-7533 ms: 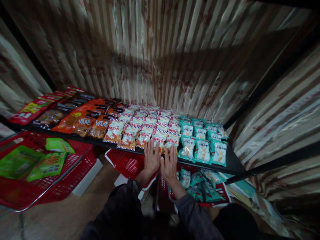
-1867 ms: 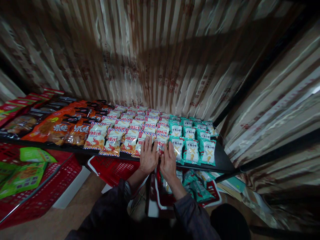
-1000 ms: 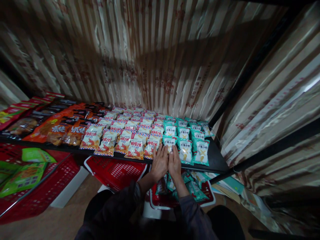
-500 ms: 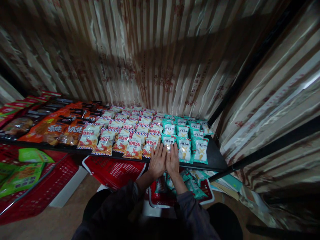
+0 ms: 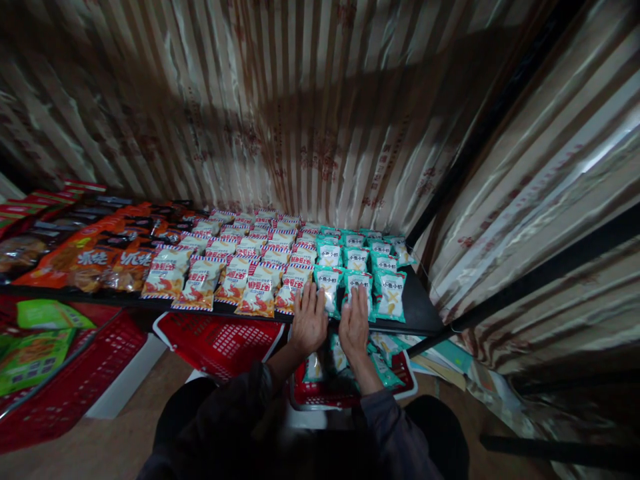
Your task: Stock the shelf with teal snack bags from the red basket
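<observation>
Rows of small snack bags lie on a black shelf (image 5: 420, 303). My left hand (image 5: 309, 321) is open, its fingertips at the lower edges of a white-and-orange snack bag (image 5: 295, 285) and the teal snack bag (image 5: 328, 288) beside it. Stretched flat, the fingers of my right hand (image 5: 355, 327) rest over the lower part of another teal snack bag (image 5: 358, 283). To its right lies one more teal bag (image 5: 391, 293) in the front row. Neither hand grips anything.
Below the shelf, a red basket (image 5: 407, 387) holds several teal bags. Another red basket (image 5: 220, 343) and one with green packets (image 5: 37, 353) stand left. Orange snack bags (image 5: 90, 260) fill the shelf's left part. A dark slanting bar (image 5: 540, 277) is at right.
My hands were close together over one teal bag. Now they are apart: the right has moved right to the neighbouring teal bag, the left remains by the white-and-orange one. The view has shifted slightly.
</observation>
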The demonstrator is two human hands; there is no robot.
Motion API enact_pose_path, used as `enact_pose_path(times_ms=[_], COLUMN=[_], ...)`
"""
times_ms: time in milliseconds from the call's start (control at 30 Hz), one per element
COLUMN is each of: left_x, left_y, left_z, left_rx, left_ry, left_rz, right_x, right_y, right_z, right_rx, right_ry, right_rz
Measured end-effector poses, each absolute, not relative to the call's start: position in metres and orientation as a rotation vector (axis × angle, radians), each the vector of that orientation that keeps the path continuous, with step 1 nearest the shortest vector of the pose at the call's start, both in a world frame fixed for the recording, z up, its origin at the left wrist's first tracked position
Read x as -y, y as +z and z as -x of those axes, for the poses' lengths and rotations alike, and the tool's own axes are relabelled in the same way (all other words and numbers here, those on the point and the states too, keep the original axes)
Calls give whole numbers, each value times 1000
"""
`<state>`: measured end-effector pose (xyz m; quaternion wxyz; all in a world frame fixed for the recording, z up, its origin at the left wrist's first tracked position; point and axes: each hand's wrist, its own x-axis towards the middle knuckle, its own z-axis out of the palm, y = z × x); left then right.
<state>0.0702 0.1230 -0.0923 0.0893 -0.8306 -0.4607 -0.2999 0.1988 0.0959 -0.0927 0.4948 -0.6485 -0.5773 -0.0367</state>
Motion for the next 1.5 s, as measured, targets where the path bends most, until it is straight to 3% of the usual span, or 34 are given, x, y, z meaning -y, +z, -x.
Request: enact_pose_path(times_ms=[300, 667, 1500], left_x=[-106, -114, -121], left_y=[-80, -85, -95], left_z=[-104, -134, -136], left_rx=[1175, 1287, 1176], left_ry=[-925, -885, -818], left_rz=[2599, 2597, 2571], right_x=[-79, -94, -113], right_y=[-100, -105, -120], right_z=[-235, -252, -248], right_rx=[1238, 1293, 1408], right_ry=[-46, 121, 10], right_rz=[1689, 1711, 1665])
